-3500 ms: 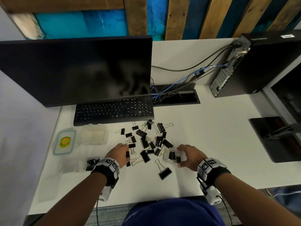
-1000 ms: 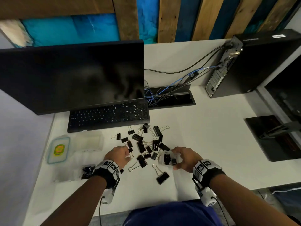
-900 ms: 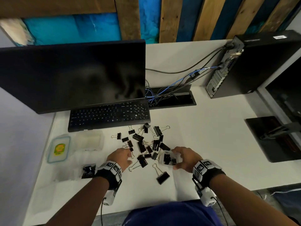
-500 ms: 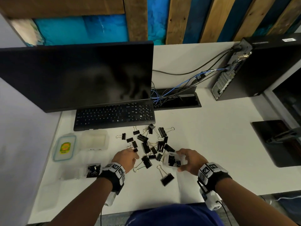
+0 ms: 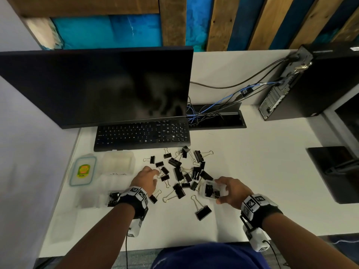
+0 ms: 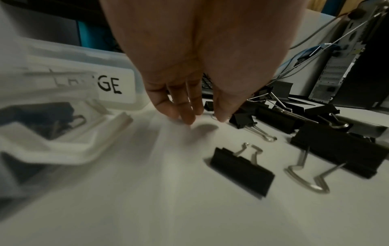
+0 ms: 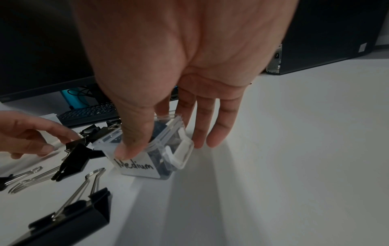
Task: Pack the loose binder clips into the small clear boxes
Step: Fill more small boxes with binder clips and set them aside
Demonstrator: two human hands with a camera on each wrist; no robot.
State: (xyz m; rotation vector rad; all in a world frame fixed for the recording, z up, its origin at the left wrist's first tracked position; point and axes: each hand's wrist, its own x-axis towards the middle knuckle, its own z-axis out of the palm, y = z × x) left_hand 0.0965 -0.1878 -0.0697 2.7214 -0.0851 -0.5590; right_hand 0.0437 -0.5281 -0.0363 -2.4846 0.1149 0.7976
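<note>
Thumb and fingers of the right hand (image 7: 168,103) pinch the Medium box (image 7: 147,154) at lower centre, steadying it; the left hand (image 6: 189,93), fingers loosely extended, reaches for loose clips (image 5: 180,171)

My head camera looks steeply down from above the desk (image 5: 252,171), while my wrist cameras sit low and close behind each palm, facing forward, and all three share the scattered binder clips (image 5: 179,172) before the keyboard (image 5: 141,135).
</note>
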